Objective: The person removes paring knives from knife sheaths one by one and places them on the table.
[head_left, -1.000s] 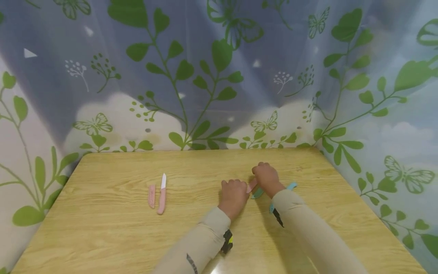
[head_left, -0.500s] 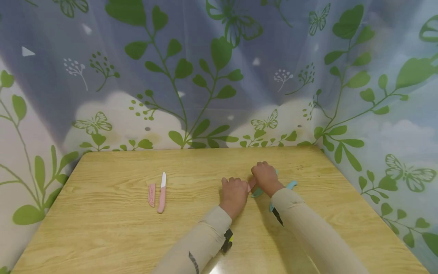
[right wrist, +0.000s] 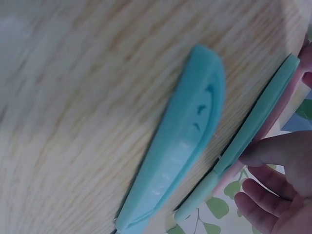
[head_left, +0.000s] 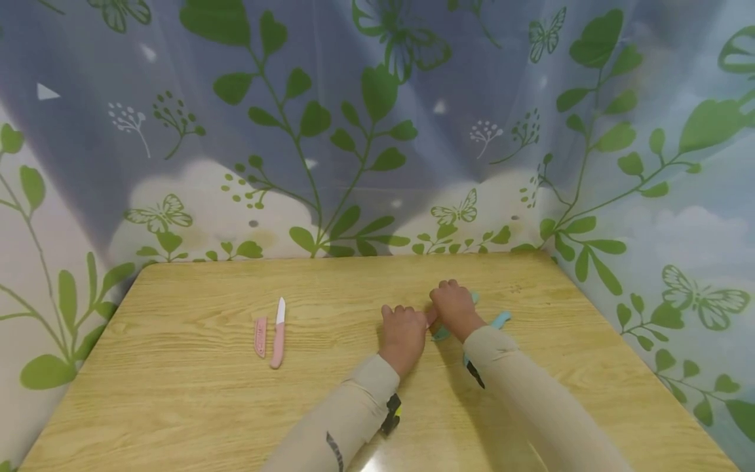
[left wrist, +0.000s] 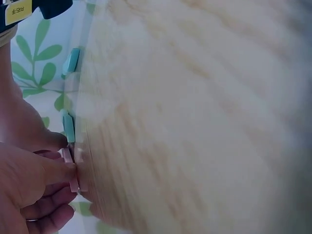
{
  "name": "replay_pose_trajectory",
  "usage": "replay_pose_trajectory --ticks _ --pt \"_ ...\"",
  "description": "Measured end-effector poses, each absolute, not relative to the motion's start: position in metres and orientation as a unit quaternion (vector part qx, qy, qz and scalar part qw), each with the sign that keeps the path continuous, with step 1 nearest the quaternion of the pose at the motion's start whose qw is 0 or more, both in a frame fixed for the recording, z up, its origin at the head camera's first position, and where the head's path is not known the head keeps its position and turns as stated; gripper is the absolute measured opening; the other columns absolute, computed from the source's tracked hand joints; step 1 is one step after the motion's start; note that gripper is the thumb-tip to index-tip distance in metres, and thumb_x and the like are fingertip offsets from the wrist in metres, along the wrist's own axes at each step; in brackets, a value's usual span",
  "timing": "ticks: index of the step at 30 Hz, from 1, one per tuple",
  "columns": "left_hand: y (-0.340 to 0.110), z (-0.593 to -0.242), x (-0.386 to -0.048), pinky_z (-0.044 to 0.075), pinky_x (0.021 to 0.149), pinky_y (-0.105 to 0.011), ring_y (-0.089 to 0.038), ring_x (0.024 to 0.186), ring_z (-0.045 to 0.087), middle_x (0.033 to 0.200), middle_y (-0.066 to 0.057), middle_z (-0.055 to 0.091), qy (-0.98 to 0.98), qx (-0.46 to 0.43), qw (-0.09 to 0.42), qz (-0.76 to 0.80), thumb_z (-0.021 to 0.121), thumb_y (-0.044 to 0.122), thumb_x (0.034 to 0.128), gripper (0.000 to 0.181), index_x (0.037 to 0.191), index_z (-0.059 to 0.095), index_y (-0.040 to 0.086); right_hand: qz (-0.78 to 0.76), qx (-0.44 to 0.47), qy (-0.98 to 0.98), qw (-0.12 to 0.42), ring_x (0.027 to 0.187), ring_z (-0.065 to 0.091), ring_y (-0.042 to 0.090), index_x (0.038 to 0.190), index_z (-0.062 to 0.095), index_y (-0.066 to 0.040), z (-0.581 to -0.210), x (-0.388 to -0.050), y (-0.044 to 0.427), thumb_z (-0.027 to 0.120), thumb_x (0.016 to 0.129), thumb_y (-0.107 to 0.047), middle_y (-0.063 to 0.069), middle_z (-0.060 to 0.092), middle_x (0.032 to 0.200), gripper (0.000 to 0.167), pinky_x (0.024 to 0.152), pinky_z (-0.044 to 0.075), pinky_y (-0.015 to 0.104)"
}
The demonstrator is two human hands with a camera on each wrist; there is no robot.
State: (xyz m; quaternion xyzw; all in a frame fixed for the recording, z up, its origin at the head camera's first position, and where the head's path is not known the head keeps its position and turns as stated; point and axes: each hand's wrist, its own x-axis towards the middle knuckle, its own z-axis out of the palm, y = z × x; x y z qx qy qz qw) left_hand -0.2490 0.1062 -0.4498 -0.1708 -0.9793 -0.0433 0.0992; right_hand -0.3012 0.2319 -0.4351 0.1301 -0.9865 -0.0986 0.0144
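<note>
A pink knife [head_left: 432, 318] lies between my hands, its blade not visible. My left hand [head_left: 404, 337] pinches its near end between thumb and fingers, which the left wrist view shows close to the tabletop. My right hand [head_left: 457, 308] holds the far end, thumb on the pink strip [right wrist: 280, 109] in the right wrist view. Right beside it lies a green knife [right wrist: 263, 114] in its sheath, partly covered by my right hand in the head view. A blue sheathed knife [right wrist: 178, 136] rests nearer my right wrist, partly under the forearm.
Left on the wooden table [head_left: 194, 393] lie a second pink knife [head_left: 279, 341] with a bare white blade pointing away and a separate pink sheath [head_left: 261, 337]. A patterned curtain [head_left: 330, 131] hangs behind the table and at its sides.
My right hand has shifted slightly left toward my left hand, so less of the pink knife shows between them. More of the green knife's far end shows. The left hand stays almost still.
</note>
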Motion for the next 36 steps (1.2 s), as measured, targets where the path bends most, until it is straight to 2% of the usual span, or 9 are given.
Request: replay_pose_trajectory --ticks 7,10,15,20,23,27,30,32,36 --pt "0.103 -0.448 -0.250 0.030 0.071 -0.036 -0.013 0.064 0.046 0.073 0.005 0.064 -0.982 -0.168 0.076 -0.044 0.069 0.021 0.0869 0.012 0.076 0.070 0.025 -0.112 0.141 -0.983 0.022 0.089 0.056 0.027 0.097 0.071 -0.008 -0.430 -0.297 0.229 0.072 0.085 0.000 0.011 0.061 0.091 0.015 0.072 0.053 0.040" --pt "0.101 -0.447 -0.250 0.029 0.070 -0.035 -0.012 0.063 0.044 0.072 0.006 0.062 -0.981 -0.173 0.074 -0.036 0.070 0.022 0.0868 0.009 0.078 0.071 0.025 -0.122 0.151 -0.981 0.024 0.090 0.056 0.027 0.097 0.070 -0.008 -0.428 -0.294 0.229 0.072 0.085 -0.001 0.010 0.061 0.092 0.014 0.073 0.053 0.041" --pt "0.094 -0.442 -0.251 0.032 0.071 -0.035 -0.013 0.066 0.047 0.074 0.005 0.063 -0.980 -0.184 0.076 -0.031 0.067 0.018 0.0887 0.010 0.083 0.071 0.025 -0.130 0.166 -0.977 0.030 0.091 0.054 0.026 0.100 0.068 -0.007 -0.424 -0.295 0.229 0.075 0.084 -0.003 0.010 0.060 0.094 0.018 0.075 0.052 0.041" --pt "0.082 -0.435 -0.254 0.038 0.067 -0.033 -0.016 0.067 0.051 0.074 0.002 0.063 -0.974 -0.199 0.092 -0.050 0.064 0.014 0.0899 0.013 0.079 0.069 0.020 -0.124 0.179 -0.975 0.040 0.089 0.052 0.026 0.095 0.068 -0.008 -0.421 -0.293 0.230 0.078 0.082 -0.012 0.008 0.060 0.092 0.017 0.076 0.050 0.041" --pt "0.070 -0.427 -0.254 0.040 0.065 -0.031 -0.016 0.068 0.051 0.075 0.000 0.062 -0.971 -0.211 0.102 -0.049 0.066 0.013 0.0894 0.010 0.080 0.068 0.016 -0.103 0.181 -0.977 0.053 0.087 0.052 0.026 0.089 0.067 -0.010 -0.417 -0.289 0.230 0.076 0.084 -0.016 0.006 0.059 0.088 0.012 0.077 0.047 0.042" --pt "0.051 -0.415 -0.253 0.041 0.068 -0.031 -0.016 0.072 0.050 0.082 0.000 0.062 -0.970 -0.227 0.072 -0.040 0.070 0.017 0.0896 0.004 0.088 0.068 0.014 -0.079 0.203 -0.973 0.078 0.091 0.057 0.026 0.086 0.065 -0.012 -0.414 -0.282 0.225 0.074 0.087 -0.020 0.003 0.062 0.089 0.012 0.086 0.047 0.047" --pt "0.035 -0.411 -0.250 0.042 0.071 -0.032 -0.017 0.077 0.052 0.086 0.002 0.063 -0.969 -0.238 0.056 -0.032 0.071 0.020 0.0887 0.009 0.093 0.068 0.014 -0.058 0.232 -0.967 0.092 0.095 0.060 0.027 0.087 0.065 -0.013 -0.414 -0.276 0.222 0.073 0.088 -0.020 0.002 0.066 0.090 0.011 0.092 0.046 0.051" --pt "0.025 -0.408 -0.247 0.043 0.072 -0.032 -0.017 0.079 0.054 0.088 0.002 0.064 -0.966 -0.248 0.060 -0.034 0.073 0.020 0.0864 0.011 0.095 0.069 0.014 -0.040 0.254 -0.961 0.105 0.093 0.062 0.026 0.087 0.065 -0.013 -0.416 -0.272 0.222 0.074 0.088 -0.019 0.001 0.066 0.088 0.011 0.091 0.046 0.052" --pt "0.005 -0.406 -0.241 0.046 0.071 -0.032 -0.018 0.079 0.057 0.087 0.000 0.065 -0.958 -0.269 0.093 -0.040 0.074 0.017 0.0853 0.012 0.094 0.069 0.012 0.006 0.313 -0.937 0.156 0.082 0.063 0.022 0.083 0.065 -0.013 -0.416 -0.264 0.221 0.080 0.081 -0.014 0.000 0.066 0.081 0.015 0.082 0.051 0.046"
